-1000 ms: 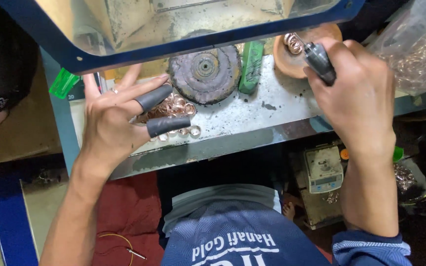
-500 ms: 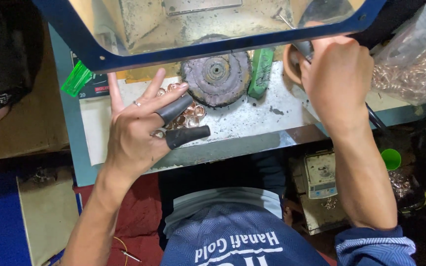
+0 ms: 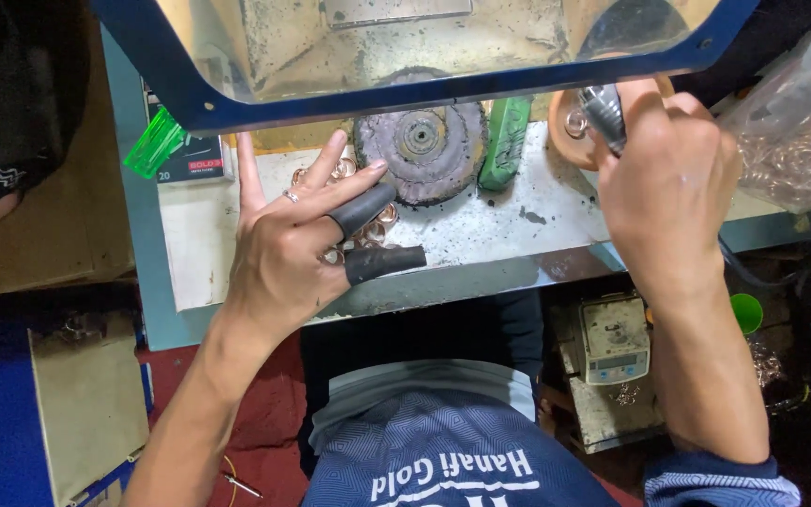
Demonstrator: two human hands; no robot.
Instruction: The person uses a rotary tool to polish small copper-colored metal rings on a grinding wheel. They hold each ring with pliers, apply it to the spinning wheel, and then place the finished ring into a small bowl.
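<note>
Rings (image 3: 368, 230) are lying under the left hand's (image 3: 283, 253) spread fingers (image 3: 363, 208); right hand (image 3: 673, 183) is gripping a dark tool (image 3: 603, 113).

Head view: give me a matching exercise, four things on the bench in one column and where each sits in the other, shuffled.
Things:
1. buffing wheel
2. green bar
3. small rings
4. bag of rings

Places:
A. under the left hand, by its two sleeved fingers
B. far right edge of the view, beyond the right hand
C. middle of the metal bench top, below the blue-framed shield
D. just right of the wheel, standing on end

Pairs: 1-C, 2-D, 3-A, 4-B
</note>
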